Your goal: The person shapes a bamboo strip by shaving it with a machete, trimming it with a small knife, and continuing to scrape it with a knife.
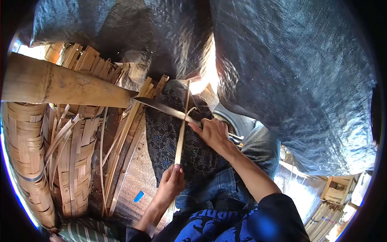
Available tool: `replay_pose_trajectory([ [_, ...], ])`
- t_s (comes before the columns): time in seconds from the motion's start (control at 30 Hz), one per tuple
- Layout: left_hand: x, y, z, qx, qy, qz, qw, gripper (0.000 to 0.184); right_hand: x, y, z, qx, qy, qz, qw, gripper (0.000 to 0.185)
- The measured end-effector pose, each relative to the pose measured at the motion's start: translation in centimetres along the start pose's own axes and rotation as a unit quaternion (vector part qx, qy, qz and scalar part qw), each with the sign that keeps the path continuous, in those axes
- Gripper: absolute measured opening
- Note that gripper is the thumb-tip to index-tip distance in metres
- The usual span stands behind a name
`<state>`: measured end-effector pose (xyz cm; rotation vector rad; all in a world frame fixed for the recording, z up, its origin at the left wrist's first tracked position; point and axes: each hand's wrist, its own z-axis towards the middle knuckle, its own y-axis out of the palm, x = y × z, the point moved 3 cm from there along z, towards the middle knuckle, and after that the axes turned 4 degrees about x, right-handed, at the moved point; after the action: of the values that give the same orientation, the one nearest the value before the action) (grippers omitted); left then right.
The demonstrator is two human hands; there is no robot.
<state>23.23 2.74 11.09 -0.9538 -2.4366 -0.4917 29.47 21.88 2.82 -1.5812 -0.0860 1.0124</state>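
My left hand [171, 182] is closed around a long, pale bamboo strip [180, 142], thumb on top. The strip runs away from me over a dark patterned cloth [163, 141] laid across my leg. Gripped in my right hand [215, 135] is a knife [165, 108], its blade pointing left and crossing the strip. A thin curled shaving [192, 109] rises where blade and strip meet. The knife's handle is mostly hidden by my fingers.
A thick bamboo pole [68, 84] juts in from the left, near the knife tip. Woven bamboo rolls [28, 153] and loose slats [127, 125] stand at left. Dark plastic sheeting [298, 72] hangs ahead and right. A blue scrap [138, 196] lies on the floor.
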Motion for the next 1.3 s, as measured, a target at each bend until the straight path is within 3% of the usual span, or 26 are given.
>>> replay_pose_trajectory([
  [0.1, 0.4, -0.1, 1.4, -0.031, -0.016, -0.017, 0.999, 0.028, 1.4, 0.1, -0.8, 0.024, -0.003, 0.016, 1.0, 0.056],
  [0.13, 0.4, -0.3, 1.9, -0.035, -0.002, 0.032, 0.999, 0.029, 1.6, -0.4, -0.9, -0.037, 0.027, 0.025, 0.999, 0.054],
  [0.33, 0.9, -0.6, 2.7, -0.025, 0.019, 0.182, 0.983, 0.036, 2.0, -1.3, -1.3, -0.057, 0.032, 0.02, 0.998, 0.06],
  [0.4, 0.6, -0.3, 2.3, -0.064, -0.008, 0.048, 0.997, 0.035, 1.9, -1.1, -1.0, -0.077, 0.052, 0.028, 0.995, 0.066],
  [0.6, 0.0, 0.3, 0.8, -0.047, -0.014, -0.029, 0.998, 0.03, 0.8, -0.7, -1.0, -0.082, 0.057, -0.025, 0.995, 0.066],
  [0.67, 0.0, 0.4, 0.2, -0.043, -0.011, -0.054, 0.998, 0.03, 0.5, -0.4, -1.1, -0.012, 0.03, -0.015, 0.999, 0.057],
  [0.8, -0.7, 0.1, -0.7, -0.051, -0.031, -0.078, 0.995, 0.029, -0.3, -0.1, -0.1, -0.036, 0.055, 0.008, 0.998, 0.057],
  [0.97, -0.7, -0.1, -1.5, -0.035, -0.038, -0.103, 0.993, 0.028, -0.3, 0.0, 0.1, -0.039, 0.002, 0.012, 0.999, 0.055],
  [1.1, -0.5, -0.5, 0.5, -0.06, -0.023, 0.006, 0.998, 0.033, 2.2, 0.3, -0.9, -0.04, -0.017, 0.05, 0.998, 0.046],
  [1.13, -0.2, -0.7, 1.2, -0.026, 0.026, 0.095, 0.995, 0.033, 2.8, 0.5, -1.2, 0.017, -0.082, 0.055, 0.995, 0.036],
  [1.2, 1.2, -0.4, 1.9, 0.026, 0.078, 0.238, 0.968, 0.037, 3.6, -0.3, -1.4, 0.029, -0.06, 0.034, 0.997, 0.045],
  [1.23, 1.2, -0.3, 2.3, 0.023, 0.079, 0.241, 0.967, 0.037, 3.7, -1.0, -1.0, 0.044, -0.044, 0.011, 0.998, 0.056],
  [1.3, 1.2, 0.0, 3.0, -0.014, 0.117, 0.214, 0.97, 0.038, 4.2, -0.7, -1.3, 0.099, -0.056, 0.0, 0.994, 0.054],
])
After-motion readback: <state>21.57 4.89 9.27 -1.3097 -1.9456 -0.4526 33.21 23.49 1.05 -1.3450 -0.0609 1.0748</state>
